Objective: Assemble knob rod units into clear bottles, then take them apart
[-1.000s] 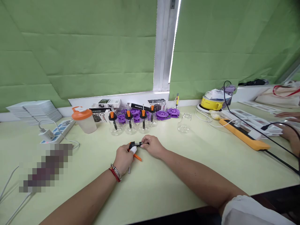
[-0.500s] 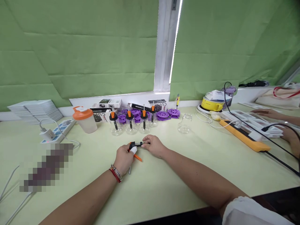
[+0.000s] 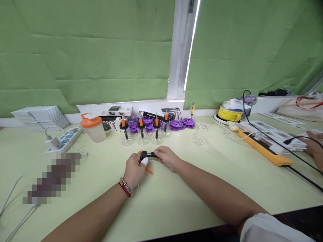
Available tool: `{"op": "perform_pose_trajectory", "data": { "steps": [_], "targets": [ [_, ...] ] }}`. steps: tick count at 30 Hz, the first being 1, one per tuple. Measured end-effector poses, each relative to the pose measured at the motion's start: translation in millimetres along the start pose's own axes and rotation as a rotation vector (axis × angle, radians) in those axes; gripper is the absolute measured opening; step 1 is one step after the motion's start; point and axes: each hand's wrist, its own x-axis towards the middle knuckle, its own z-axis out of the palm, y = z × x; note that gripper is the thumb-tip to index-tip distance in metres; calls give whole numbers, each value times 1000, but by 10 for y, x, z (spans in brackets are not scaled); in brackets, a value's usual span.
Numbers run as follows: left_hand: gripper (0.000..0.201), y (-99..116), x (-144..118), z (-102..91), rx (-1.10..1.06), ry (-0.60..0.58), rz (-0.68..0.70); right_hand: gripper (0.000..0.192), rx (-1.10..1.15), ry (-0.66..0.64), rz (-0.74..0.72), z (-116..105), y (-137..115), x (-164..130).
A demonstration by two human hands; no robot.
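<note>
My left hand (image 3: 133, 169) grips a small black and orange dropper cap assembly (image 3: 145, 156) over the pale green table (image 3: 176, 198); a white covering sits on one fingertip. My right hand (image 3: 167, 157) pinches the black end of the same piece from the right. An orange strip (image 3: 148, 170) sticks out below my left hand. Just beyond my hands stand several small glass bottles with orange and black dropper caps (image 3: 141, 132). One empty glass bottle (image 3: 200, 134) stands apart to the right.
Purple plastic wheels (image 3: 180, 123) and small boxes (image 3: 116, 110) line the back wall. An orange-lidded shaker cup (image 3: 93, 127) and a power strip (image 3: 62, 139) sit at left. A yellow bowl (image 3: 228, 113), an orange flat device (image 3: 264, 149) and cables lie at right, near another person's hand (image 3: 314, 144).
My hands have stayed on the small piece, shifting only slightly. The view has drifted a little to the left. The other person's hand at right has drawn back.
</note>
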Motion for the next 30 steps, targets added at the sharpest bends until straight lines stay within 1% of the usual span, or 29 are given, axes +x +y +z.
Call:
{"op": "perform_pose_trajectory", "data": {
  "steps": [2, 4, 8, 14, 16, 20, 25, 30],
  "targets": [
    [18, 16, -9, -2, 36, -6, 20, 19, 8, -10, 18, 2, -23, -6],
    [20, 16, -14, 1, 64, -13, 39, 21, 16, -15, 33, 2, -35, -5],
    [22, -1, -12, 14, 92, -11, 77, 16, 31, -7, 47, 9, -47, 5],
    [21, -4, -10, 16, 89, -24, 40, 6, 43, -17, 80, 7, -75, -2],
    [22, 0, -10, 14, 89, -25, 35, 7, 38, -14, 99, 5, -78, -1],
    [22, 8, -10, 13, 104, -24, 33, 16, 22, -2, 106, 12, -78, 9],
    [19, 18, -7, 6, 110, -39, 2, 7, 23, -5, 106, 15, -87, 11],
    [16, 20, -6, -5, 123, -30, 12, 6, 23, -1, 120, 9, -76, 17]
  ]
}}
